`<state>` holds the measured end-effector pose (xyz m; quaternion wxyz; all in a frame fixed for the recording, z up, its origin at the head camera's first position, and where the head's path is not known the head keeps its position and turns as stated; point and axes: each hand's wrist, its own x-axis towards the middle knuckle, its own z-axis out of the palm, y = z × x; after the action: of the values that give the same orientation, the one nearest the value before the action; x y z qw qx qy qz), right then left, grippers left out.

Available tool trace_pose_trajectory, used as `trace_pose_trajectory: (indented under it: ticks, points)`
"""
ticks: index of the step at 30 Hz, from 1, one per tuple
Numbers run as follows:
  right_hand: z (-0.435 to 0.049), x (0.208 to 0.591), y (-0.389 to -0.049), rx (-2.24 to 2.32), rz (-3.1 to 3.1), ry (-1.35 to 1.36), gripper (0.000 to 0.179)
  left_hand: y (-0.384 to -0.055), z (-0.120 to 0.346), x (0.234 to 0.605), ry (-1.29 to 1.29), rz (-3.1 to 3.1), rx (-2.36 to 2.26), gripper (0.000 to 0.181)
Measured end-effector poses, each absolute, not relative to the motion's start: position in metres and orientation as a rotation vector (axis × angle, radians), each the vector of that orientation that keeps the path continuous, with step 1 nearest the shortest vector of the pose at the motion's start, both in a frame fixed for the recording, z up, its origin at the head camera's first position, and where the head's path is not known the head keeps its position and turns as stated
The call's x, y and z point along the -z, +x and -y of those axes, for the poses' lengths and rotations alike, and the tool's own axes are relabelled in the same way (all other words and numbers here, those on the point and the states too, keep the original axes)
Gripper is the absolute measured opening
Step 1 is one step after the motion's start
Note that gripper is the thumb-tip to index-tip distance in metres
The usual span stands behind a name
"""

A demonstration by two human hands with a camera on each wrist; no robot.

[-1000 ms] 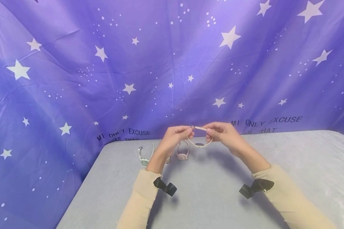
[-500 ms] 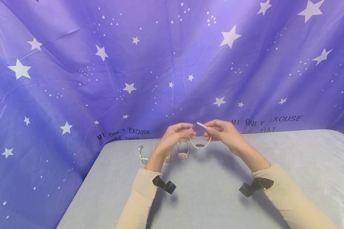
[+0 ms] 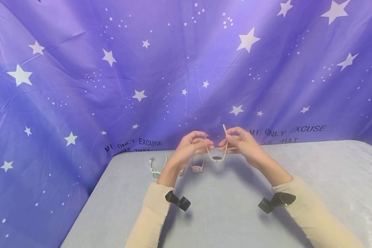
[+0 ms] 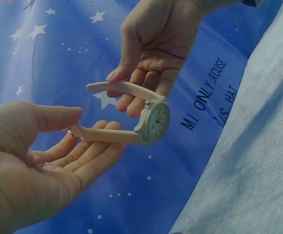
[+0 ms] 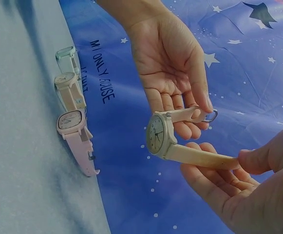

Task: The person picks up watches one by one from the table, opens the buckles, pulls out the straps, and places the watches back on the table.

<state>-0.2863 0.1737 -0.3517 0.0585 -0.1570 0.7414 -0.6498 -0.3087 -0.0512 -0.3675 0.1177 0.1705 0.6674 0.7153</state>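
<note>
A cream wristwatch [image 3: 217, 159] with a round dial hangs in the air between both hands, its strap unfastened and its dial facing away from the head camera. My left hand [image 3: 189, 146] pinches the buckle end of the strap between thumb and fingers; the metal buckle [image 5: 212, 116] shows in the right wrist view. With thumb and fingers, my right hand [image 3: 240, 143] pinches the other strap, whose free tip [image 4: 93, 87] sticks out past the thumb. The two strap ends stand apart, and the watch forms an open U.
Behind the left hand on the grey cloth-covered table [image 3: 223, 210] stand a pink square watch [image 3: 197, 169], a beige watch [image 5: 68, 87] mostly hidden in the head view, and a green watch [image 3: 156, 174]. A purple star-patterned curtain [image 3: 173, 69] hangs behind the table.
The strap ends have moved apart: the right-hand strap has swung from lying across toward the buckle to pointing upward. The hands have stayed nearly in place, and the standing watches have not moved.
</note>
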Motion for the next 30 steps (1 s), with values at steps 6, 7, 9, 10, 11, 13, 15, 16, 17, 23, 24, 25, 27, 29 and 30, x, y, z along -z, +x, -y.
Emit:
trace_pose_trajectory:
  ticks: [6,7,9,10,11,13,15,16,17,23,24,25,27,29,30]
  points:
    - [-0.172,0.352,-0.285,1.979,-2.205,-0.435,0.027,-0.309,0.050,0.369,0.460,-1.961,-2.117,0.041]
    - [-0.172,0.352,-0.285,1.980,-2.201,-0.431,0.028,-0.309,0.049,0.369,0.453,-1.965,-2.121,0.040]
    - [-0.173,0.352,-0.285,1.981,-2.196,-0.422,0.028,-0.309,0.048,0.369,0.444,-1.968,-2.130,0.040]
    - [-0.173,0.352,-0.286,1.981,-2.195,-0.415,0.028,-0.310,0.048,0.369,0.438,-1.969,-2.134,0.040]
    - [-0.173,0.352,-0.286,1.982,-2.193,-0.409,0.028,-0.310,0.047,0.369,0.431,-1.972,-2.138,0.040]
    - [-0.173,0.352,-0.287,1.985,-2.185,-0.398,0.028,-0.310,0.046,0.369,0.410,-1.988,-2.139,0.041]
    - [-0.173,0.353,-0.289,1.982,-2.182,-0.392,0.029,-0.310,0.045,0.368,0.372,-2.012,-2.140,0.040]
    - [-0.173,0.353,-0.290,1.977,-2.183,-0.387,0.029,-0.310,0.044,0.369,0.351,-2.023,-2.139,0.039]
    - [-0.173,0.354,-0.290,1.972,-2.183,-0.382,0.030,-0.310,0.042,0.369,0.326,-2.035,-2.137,0.039]
    - [-0.172,0.360,-0.295,1.937,-2.203,-0.315,0.033,-0.314,0.032,0.375,0.226,-2.079,-2.077,0.038]
    - [-0.172,0.361,-0.296,1.931,-2.201,-0.301,0.033,-0.315,0.031,0.376,0.217,-2.085,-2.063,0.038]
    - [-0.172,0.363,-0.297,1.924,-2.199,-0.287,0.035,-0.315,0.030,0.377,0.203,-2.089,-2.052,0.037]
    - [-0.170,0.366,-0.300,1.913,-2.187,-0.267,0.038,-0.317,0.029,0.379,0.174,-2.088,-2.031,0.037]
    - [-0.169,0.369,-0.303,1.904,-2.177,-0.251,0.041,-0.319,0.029,0.381,0.150,-2.099,-2.003,0.036]
    - [-0.168,0.371,-0.305,1.899,-2.176,-0.243,0.042,-0.320,0.029,0.382,0.139,-2.104,-1.989,0.036]
